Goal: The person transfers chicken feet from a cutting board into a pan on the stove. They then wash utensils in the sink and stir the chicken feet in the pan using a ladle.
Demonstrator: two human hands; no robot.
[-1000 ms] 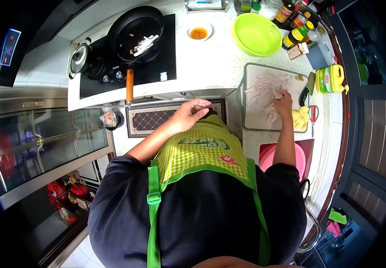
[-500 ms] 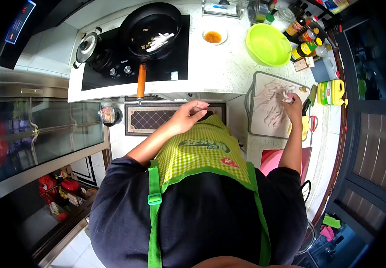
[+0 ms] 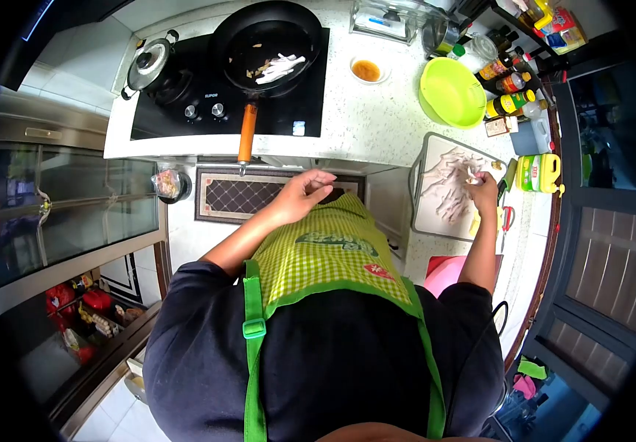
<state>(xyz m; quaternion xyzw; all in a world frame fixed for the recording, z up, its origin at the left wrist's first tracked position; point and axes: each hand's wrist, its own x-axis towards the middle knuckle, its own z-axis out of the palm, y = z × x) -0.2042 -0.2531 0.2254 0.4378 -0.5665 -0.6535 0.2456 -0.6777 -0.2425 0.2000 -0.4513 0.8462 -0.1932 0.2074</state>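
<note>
My right hand (image 3: 484, 194) is over the cutting board (image 3: 436, 220), its fingers pinched on a pale piece (image 3: 472, 177) that looks like a chicken foot. More pale chicken feet (image 3: 450, 193) lie spread across the board under and beside that hand. In front of the apron, my left hand (image 3: 304, 196) hovers with fingers loosely stretched and nothing in it. A black frying pan (image 3: 266, 37) with an orange handle (image 3: 248, 132) sits on the stove; whitish pieces (image 3: 281, 68) and small brown bits are inside it.
A small bowl of orange-brown sauce (image 3: 366, 71) and a green basin (image 3: 452, 93) stand on the counter. Several sauce bottles (image 3: 510, 104) and a yellow oil jug (image 3: 539, 173) line the right side. A lidded pot (image 3: 148, 65) is on the left burner. Red-handled scissors (image 3: 508, 218) lie beside the board.
The view has shifted a little, so the stove and basin appear lower and farther right. My right hand stays at the board with a chicken foot in its fingers; my left hand barely moves.
</note>
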